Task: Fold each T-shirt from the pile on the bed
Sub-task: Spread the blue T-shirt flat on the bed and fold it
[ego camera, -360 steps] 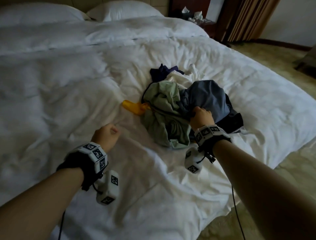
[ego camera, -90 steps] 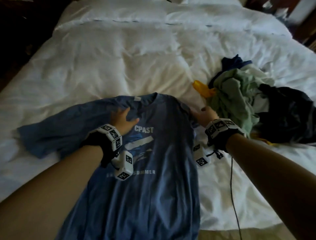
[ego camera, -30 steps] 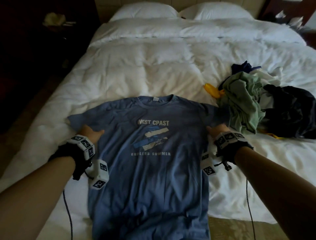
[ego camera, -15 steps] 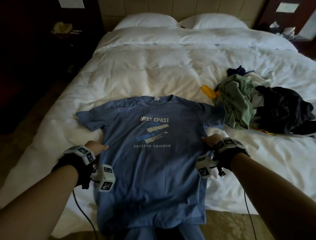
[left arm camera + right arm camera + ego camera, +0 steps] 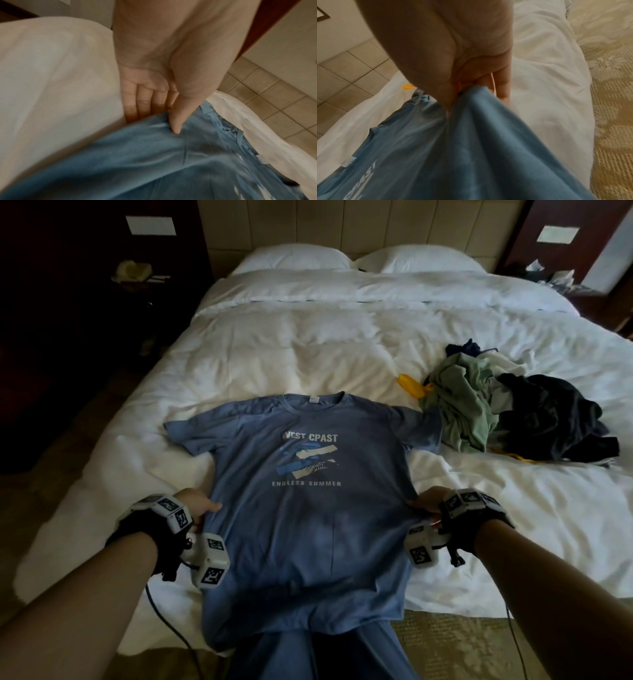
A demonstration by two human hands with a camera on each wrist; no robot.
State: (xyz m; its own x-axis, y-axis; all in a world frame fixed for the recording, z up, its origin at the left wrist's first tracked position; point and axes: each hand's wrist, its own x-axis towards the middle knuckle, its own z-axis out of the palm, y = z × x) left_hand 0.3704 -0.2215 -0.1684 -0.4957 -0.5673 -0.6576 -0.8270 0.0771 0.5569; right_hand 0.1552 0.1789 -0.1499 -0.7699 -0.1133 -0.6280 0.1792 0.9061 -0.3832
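Observation:
A blue T-shirt [image 5: 308, 525] printed "WEST CPAST ENDLESS SUMMER" lies flat, print up, on the white duvet [image 5: 308, 344], its hem hanging over the bed's foot edge. My left hand [image 5: 198, 505] holds its left side edge at waist height; in the left wrist view the thumb lies on the blue T-shirt [image 5: 154, 162] and the fingers go under its edge, so the left hand [image 5: 154, 121] pinches it. My right hand [image 5: 426, 503] pinches the right side edge, and in the right wrist view the blue T-shirt [image 5: 479, 148] rises in a ridge at the right hand [image 5: 453, 97]. The pile [image 5: 496, 412] sits at the right.
The pile holds a green shirt [image 5: 462, 405], a dark one [image 5: 548, 419] and something yellow [image 5: 411, 385]. Two pillows [image 5: 294, 258] lie at the headboard. A dark nightstand [image 5: 137, 272] stands left. Patterned carpet [image 5: 462, 645] runs along the foot edge, where my blue trouser legs [image 5: 308, 659] stand.
Both hands have slid down the shirt's side edges toward me, from beside the sleeves to waist height. Before that the shirt was taken off the pile and spread flat.

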